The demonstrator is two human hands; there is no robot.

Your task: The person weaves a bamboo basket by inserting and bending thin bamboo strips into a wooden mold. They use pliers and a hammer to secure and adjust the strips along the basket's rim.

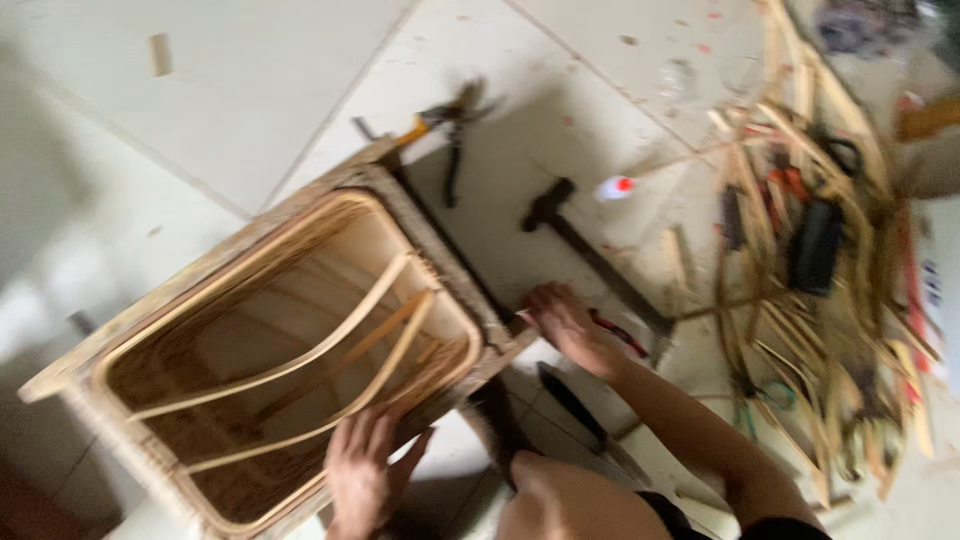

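Your left hand [362, 470] lies flat, fingers spread, against the near rim of the woven basket [270, 350], which lies on its side on the tiled floor [240, 90] with bent cane strips crossing its opening. Your right hand [565, 325] reaches past the basket's corner, fingers curled around a red-handled tool [620, 333], though blur hides how tightly; just beyond it lie a hammer [590, 250] and pliers [450, 130], with a heap of cane strips [800, 330] farther right

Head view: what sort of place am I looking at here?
Probably a floor-level craft workshop for cane or bamboo work. A woven square basket frame sits on the tiled floor, with a hammer, pliers and a heap of split cane strips beside it.
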